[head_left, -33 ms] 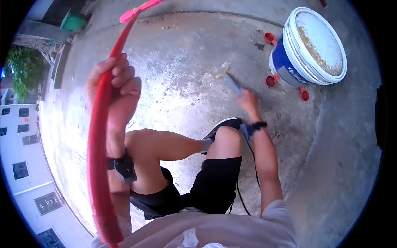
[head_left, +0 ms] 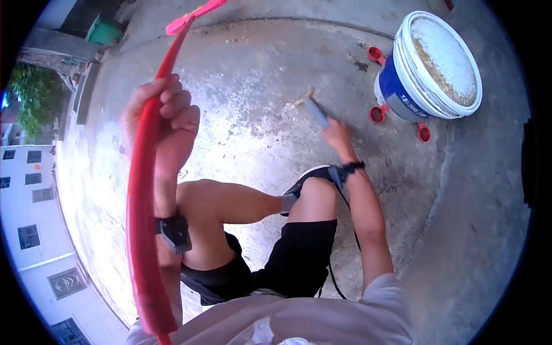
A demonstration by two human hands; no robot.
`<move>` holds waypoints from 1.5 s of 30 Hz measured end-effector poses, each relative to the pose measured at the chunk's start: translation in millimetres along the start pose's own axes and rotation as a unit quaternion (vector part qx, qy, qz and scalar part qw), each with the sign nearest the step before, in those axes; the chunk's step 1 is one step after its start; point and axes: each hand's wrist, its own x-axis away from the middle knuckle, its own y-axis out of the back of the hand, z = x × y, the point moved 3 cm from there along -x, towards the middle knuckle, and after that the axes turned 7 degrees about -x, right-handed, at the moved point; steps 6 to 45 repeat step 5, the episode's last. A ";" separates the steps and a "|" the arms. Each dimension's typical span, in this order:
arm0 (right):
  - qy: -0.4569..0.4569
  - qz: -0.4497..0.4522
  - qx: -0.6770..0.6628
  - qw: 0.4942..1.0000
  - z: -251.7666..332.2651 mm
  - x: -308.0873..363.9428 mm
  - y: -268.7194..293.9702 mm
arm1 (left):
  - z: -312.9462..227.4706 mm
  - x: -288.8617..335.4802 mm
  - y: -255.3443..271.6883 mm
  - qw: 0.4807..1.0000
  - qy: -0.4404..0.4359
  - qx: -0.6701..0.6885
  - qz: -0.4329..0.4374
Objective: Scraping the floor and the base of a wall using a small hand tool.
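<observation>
My left hand [head_left: 167, 118] is closed round a long red broom handle [head_left: 144, 201], raised in front of me. The handle runs from near my chest up to a pink broom head [head_left: 198, 14] at the top of the view. My right hand [head_left: 338, 139] grips a small hammer [head_left: 316, 112] low over the concrete floor. Its handle is grey-blue, and a short pale-yellow head lies crosswise at the end. Whether the hammer head touches the floor I cannot tell. Black bands sit on both my wrists, the left one carrying a small dark device.
To the right stands a white and blue bucket [head_left: 397, 86] with a whitish lid. Several red cups [head_left: 376, 114] lie beside its base. My bent legs [head_left: 230, 201] are below my hands, with a dark shoe [head_left: 305, 178] near my right wrist. A green bin [head_left: 103, 30] is far left.
My right hand has shifted slightly left with the hammer, whose handle shows a little more sharply. My left hand and the broom have moved slightly right.
</observation>
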 end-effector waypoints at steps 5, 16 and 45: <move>-0.014 0.104 0.072 0.992 71.4 -49.6 17.7 | -14.9 0.1 21.5 0.999 -0.023 -0.014 -0.022; -0.014 0.104 0.072 0.992 71.4 -49.6 17.7 | -14.9 0.1 21.5 0.999 -0.023 -0.014 -0.022; -0.014 0.104 0.072 0.992 71.4 -49.6 17.7 | -14.9 0.1 21.5 0.999 -0.023 -0.014 -0.022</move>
